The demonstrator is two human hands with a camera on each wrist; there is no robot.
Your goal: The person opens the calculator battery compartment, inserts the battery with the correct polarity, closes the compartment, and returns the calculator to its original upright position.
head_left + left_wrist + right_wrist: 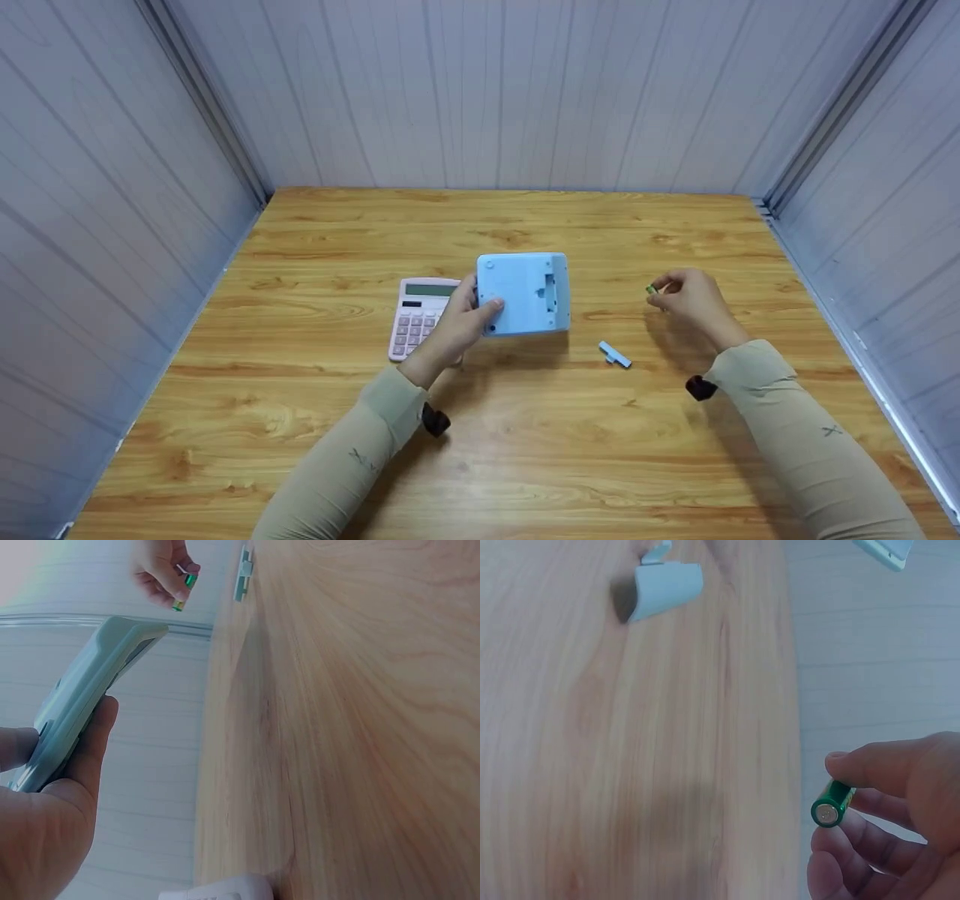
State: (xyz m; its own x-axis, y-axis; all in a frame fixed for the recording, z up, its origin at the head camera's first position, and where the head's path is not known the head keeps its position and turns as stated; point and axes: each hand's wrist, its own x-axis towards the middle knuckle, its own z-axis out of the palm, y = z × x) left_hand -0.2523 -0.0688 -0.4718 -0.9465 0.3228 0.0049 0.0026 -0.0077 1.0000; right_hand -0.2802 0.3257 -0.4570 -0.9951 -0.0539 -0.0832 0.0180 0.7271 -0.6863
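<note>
My left hand [463, 321] grips a light blue calculator [517, 292] by its left side, thumb on the back, which faces up. A battery slot [551, 292] lies uncovered near the calculator's right edge. Off to the right, my right hand [694, 300] pinches a small green battery [834, 804] between thumb and fingers, above the table. In the right wrist view the battery's flat metal end shows. Between the hands, a light blue battery cover [615, 354] with a small tab lies on the table.
A pink calculator [411, 330] lies keys up on the wooden table [300, 420], partly hidden behind my left hand and forearm. Pale panels stand at the table's back [480, 97] and along both sides.
</note>
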